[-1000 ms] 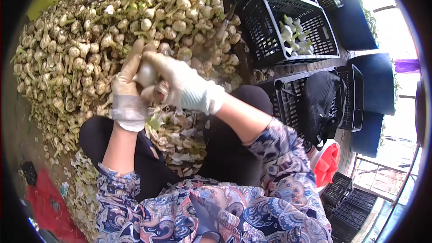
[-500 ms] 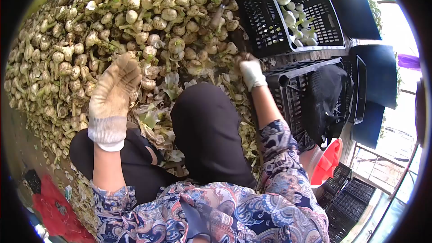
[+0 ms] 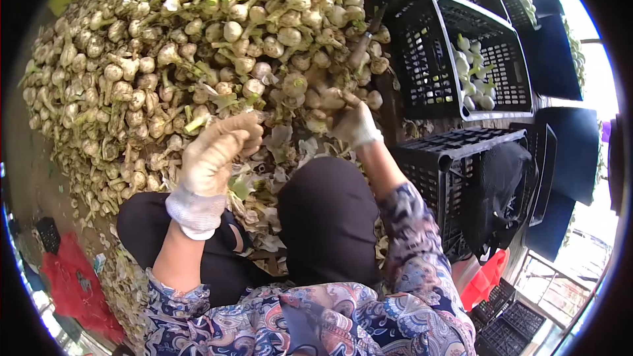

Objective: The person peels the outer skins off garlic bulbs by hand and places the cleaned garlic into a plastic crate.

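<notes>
My left hand (image 3: 217, 151), in a soiled whitish glove, is raised over the near edge of a heap of garlic bulbs (image 3: 244, 64). Its fingers are curled together; whether they hold anything is hidden. My right hand (image 3: 348, 117), gloved too, reaches to the heap's right side, close to some bulbs. Its fingertips are smeared by motion, so I cannot tell whether they grip a bulb. A wooden-handled tool (image 3: 360, 51), like a knife, lies on the heap just beyond that hand. Loose garlic skins (image 3: 280, 142) lie between the hands, before my knee.
At the upper right stands a black plastic crate (image 3: 422, 59) with several cleaned white bulbs (image 3: 476, 79) inside. Nearer, another black crate (image 3: 422, 158) has dark mesh (image 3: 498, 184) over it. Dark blue panels (image 3: 573, 151) stand farther right. Red cloth (image 3: 79, 283) lies at lower left.
The view has shifted, moving the scene right and down. My left hand has come toward the middle, its fingers curling. My right hand has moved left to the bulbs. One large white bulb at the crate has dropped from sight.
</notes>
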Demonstrator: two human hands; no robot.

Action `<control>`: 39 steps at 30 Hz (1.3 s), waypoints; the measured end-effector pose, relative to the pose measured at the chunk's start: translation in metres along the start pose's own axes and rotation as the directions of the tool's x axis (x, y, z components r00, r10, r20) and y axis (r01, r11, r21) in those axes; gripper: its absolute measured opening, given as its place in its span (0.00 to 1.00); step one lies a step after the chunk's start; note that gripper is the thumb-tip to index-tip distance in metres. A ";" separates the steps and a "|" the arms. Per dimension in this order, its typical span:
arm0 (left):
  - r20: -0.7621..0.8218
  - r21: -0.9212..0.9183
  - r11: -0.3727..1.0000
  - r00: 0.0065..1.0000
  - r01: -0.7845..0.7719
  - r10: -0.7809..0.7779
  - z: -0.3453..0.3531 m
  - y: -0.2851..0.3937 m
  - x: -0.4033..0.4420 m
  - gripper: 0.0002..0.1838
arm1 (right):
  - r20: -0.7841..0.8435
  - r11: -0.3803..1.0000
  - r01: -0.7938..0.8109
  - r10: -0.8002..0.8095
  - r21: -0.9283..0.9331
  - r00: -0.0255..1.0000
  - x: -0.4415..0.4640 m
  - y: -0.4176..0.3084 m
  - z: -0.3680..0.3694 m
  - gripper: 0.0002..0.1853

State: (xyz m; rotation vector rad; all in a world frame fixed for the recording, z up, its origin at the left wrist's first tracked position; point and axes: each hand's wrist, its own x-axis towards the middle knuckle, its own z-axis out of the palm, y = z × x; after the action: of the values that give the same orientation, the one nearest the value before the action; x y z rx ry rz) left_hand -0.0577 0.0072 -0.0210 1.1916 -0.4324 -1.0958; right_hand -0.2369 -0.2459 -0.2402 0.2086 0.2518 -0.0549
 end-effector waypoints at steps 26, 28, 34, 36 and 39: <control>-0.079 -0.109 0.945 0.950 -0.308 0.301 0.012 0.015 -0.007 0.30 | 0.062 0.040 0.096 -0.512 -0.995 0.857 -0.001 0.200 0.267 0.16; -0.118 0.186 0.875 0.874 -0.448 0.472 0.014 0.014 -0.009 0.31 | 0.076 0.079 0.137 -0.522 -0.987 0.850 0.006 0.206 0.263 0.15; -0.149 -0.121 0.930 0.933 -0.347 0.329 0.003 0.014 -0.009 0.32 | 0.112 0.087 0.180 -0.507 -0.980 0.854 0.015 0.199 0.248 0.10; -0.141 0.022 0.918 0.908 -0.396 0.395 0.001 0.014 -0.008 0.32 | 0.142 0.124 0.241 -0.528 -0.962 0.837 0.017 0.199 0.244 0.10; -0.111 0.043 0.942 0.935 -0.333 0.336 0.002 0.016 -0.009 0.29 | 0.097 0.011 0.116 -0.469 -0.993 0.878 0.008 0.188 0.251 0.11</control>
State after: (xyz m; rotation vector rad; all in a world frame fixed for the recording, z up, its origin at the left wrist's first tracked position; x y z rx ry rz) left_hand -0.0559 0.0133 -0.0035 1.1457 -0.5366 -0.7254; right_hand -0.1536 -0.1154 0.0330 -1.3445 0.5652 -0.2804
